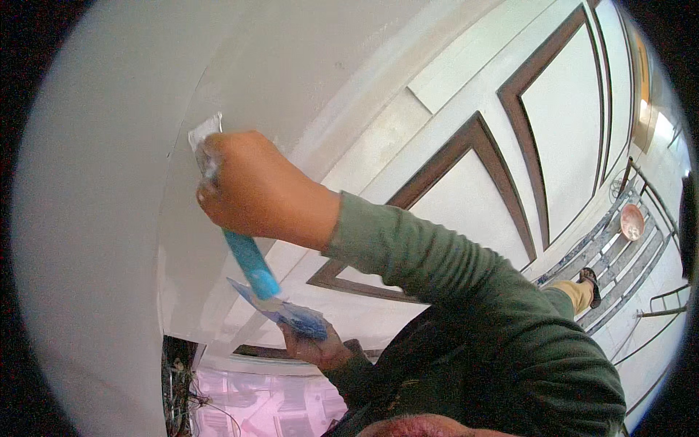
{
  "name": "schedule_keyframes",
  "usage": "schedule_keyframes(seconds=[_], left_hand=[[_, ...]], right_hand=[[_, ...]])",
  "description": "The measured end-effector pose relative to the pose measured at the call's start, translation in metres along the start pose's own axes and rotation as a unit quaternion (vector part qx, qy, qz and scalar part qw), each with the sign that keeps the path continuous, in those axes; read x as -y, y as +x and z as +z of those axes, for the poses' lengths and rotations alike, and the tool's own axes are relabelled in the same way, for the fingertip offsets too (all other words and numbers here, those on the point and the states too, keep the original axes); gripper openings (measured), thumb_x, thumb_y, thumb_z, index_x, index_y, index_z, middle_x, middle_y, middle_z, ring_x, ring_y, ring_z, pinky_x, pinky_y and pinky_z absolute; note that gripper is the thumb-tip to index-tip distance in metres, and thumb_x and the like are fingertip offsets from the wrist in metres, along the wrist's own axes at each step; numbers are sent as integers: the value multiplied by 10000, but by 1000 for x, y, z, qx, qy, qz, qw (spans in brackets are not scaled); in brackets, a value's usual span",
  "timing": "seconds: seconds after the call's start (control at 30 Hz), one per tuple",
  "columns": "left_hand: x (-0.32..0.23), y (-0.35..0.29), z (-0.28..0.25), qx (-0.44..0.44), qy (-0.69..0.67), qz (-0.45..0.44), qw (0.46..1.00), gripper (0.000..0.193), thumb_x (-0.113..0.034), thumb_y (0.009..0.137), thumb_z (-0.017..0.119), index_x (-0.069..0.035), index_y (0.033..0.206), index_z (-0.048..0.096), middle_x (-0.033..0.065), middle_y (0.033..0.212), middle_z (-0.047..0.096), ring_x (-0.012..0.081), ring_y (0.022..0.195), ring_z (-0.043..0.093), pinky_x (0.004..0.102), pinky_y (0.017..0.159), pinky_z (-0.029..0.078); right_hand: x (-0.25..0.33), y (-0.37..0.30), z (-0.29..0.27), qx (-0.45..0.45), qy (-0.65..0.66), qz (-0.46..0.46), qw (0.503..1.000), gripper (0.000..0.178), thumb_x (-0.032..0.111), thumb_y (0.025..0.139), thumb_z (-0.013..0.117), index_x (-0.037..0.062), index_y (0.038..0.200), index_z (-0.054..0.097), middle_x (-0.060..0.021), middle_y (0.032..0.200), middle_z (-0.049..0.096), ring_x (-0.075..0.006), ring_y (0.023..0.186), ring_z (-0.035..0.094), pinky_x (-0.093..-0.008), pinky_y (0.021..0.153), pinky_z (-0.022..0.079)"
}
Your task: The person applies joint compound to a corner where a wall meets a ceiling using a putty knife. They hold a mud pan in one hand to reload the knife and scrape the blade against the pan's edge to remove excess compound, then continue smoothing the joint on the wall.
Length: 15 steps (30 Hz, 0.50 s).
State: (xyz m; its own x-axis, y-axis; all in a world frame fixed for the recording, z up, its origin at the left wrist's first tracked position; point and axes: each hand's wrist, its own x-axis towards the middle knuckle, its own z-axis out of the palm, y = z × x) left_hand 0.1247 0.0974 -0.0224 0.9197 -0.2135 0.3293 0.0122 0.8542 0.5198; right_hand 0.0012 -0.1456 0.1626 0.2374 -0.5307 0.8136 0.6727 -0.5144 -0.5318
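My right hand is closed round a putty knife with a blue handle, whose lower end sticks out below the fist. Its blade, smeared with white putty, is up against the pale plastered wall; most of the middle of the tool is hidden by my fingers. White smears mark the knuckles. Lower down, my left hand grips a blue plastic spreader with whitish putty on it. The end of the knife handle hangs just above this spreader.
Brown-framed white panels run along the wall at the right. A slatted scaffold platform carries a reddish bowl and a foot in a dark sandal. Loose wires hang in a dark opening at lower left, beside a pink-lit surface.
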Motion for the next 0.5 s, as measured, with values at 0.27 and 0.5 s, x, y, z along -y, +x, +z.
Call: schedule_keyframes(seconds=[0.27,0.5], left_hand=[[22,-18,29,-18,-25,-34,999,270,-219,964,515,12,1097,553,140,926,630,237,738,604,316,566,551],[42,-28,54,-113,85,49,989,244,-190,959,534,16,1088,557,123,921,619,195,727,573,271,530,495]], right_hand=[[-30,-13,-70,-129,178,-74,973,399,144,901,573,-75,1226,494,-134,766,657,-157,581,631,-295,501,508],[-38,-17,-107,-79,417,-63,903,447,178,949,530,-113,1261,399,-153,783,637,-190,648,661,-277,533,547]])
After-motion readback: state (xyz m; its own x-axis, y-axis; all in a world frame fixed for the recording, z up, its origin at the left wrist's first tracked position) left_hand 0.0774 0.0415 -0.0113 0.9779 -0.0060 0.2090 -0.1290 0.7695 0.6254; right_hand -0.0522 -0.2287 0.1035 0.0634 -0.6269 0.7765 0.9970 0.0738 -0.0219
